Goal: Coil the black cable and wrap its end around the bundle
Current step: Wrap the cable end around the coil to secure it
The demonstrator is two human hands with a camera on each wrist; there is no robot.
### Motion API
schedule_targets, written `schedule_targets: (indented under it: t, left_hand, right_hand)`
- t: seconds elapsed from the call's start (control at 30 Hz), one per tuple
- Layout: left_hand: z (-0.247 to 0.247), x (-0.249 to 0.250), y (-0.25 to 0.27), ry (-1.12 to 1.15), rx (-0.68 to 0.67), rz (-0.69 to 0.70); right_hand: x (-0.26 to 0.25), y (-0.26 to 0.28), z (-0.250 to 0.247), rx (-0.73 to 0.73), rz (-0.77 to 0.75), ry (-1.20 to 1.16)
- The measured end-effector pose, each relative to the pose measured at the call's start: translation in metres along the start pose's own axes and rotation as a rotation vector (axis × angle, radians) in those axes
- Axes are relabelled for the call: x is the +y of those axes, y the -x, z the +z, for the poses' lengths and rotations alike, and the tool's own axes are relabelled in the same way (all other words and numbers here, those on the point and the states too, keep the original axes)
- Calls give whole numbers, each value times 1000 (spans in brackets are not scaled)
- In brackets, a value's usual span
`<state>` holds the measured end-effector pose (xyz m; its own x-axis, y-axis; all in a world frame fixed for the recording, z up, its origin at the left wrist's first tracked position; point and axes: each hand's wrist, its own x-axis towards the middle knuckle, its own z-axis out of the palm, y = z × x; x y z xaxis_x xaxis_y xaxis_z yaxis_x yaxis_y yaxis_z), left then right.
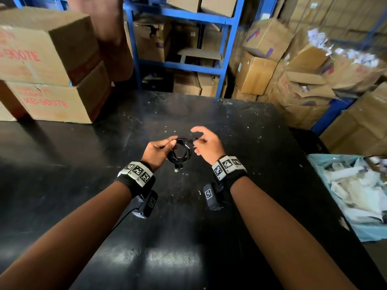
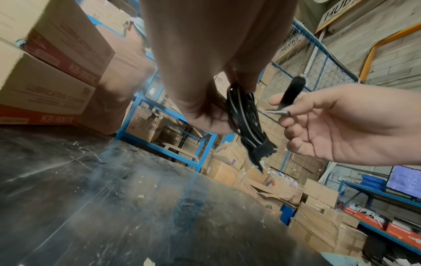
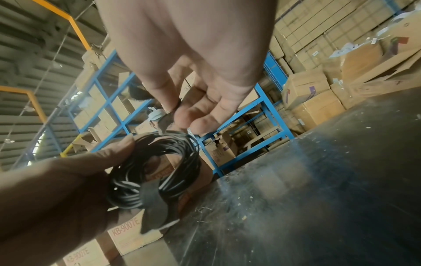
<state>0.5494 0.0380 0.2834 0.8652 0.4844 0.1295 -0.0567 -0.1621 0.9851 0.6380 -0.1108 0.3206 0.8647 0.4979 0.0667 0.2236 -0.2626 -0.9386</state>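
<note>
Left hand [image 1: 159, 151] gripping the coiled black cable [image 1: 180, 152] above the worktop [image 1: 251, 143], right hand [image 1: 206, 146] just beside — pinching its loose end

Left fingers [image 2: 205, 115] hide cable [image 2: 241, 115] coil's near side.

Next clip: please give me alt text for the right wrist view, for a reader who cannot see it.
The left hand grips a coil of thin black cable held above a scuffed black table, a flat black strap around it. The right hand pinches something small and dark just above the coil; cardboard boxes and blue shelving stand behind.
</note>
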Motion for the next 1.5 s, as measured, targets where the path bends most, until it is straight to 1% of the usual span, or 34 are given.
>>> schedule_targets:
  t: [0.1,0.23,0.33,0.4,0.47,0.53,0.63,0.73,0.8,0.97,1.13,1.23,1.4,1.5]
  left_hand:
    - [-2,6,-5,6,26,6]
    - [-8,14,-7,2,50,4]
    - [-12,18,-6,4,56,5]
    - [-14,19,-5,8,60,-7]
    - [-15,21,-4,19,67,-9]
    - [-17,23,-3,32,79,-7]
    - [-19,25,-1,30,83,-1]
    - [-19,26,1,39,75,-7]
    - [-20,26,1,39,73,-5]
    - [-19,28,4,69,70,-7]
    - [-20,33,8,112,60,-25]
    - [-22,32,9,71,47,-11]
    - [-29,25,7,-22,32,-19]
    - [-29,27,6,-57,46,3]
  right_hand:
    - [-11,-5,3,-9,-4,-38]
    - [-20,-8,4,-64,31,-117]
    - [-24,-5,4,-163,48,-196]
    - [-26,-2,5,-224,30,-189]
    - [-26,0,7,-240,8,-132]
    - [-26,1,6,-216,-21,-50]
    - [-25,1,3,-165,-108,96]
    - [-26,1,1,-123,-191,154]
    - [-30,3,0,-139,-194,159]
    - [-39,8,2,-218,-173,52]
    - [-40,10,5,-268,-148,57]
    - [-40,11,6,-228,-150,84]
    - [-37,8,7,-100,-236,293]
    - [-33,5,10,-84,-224,299]
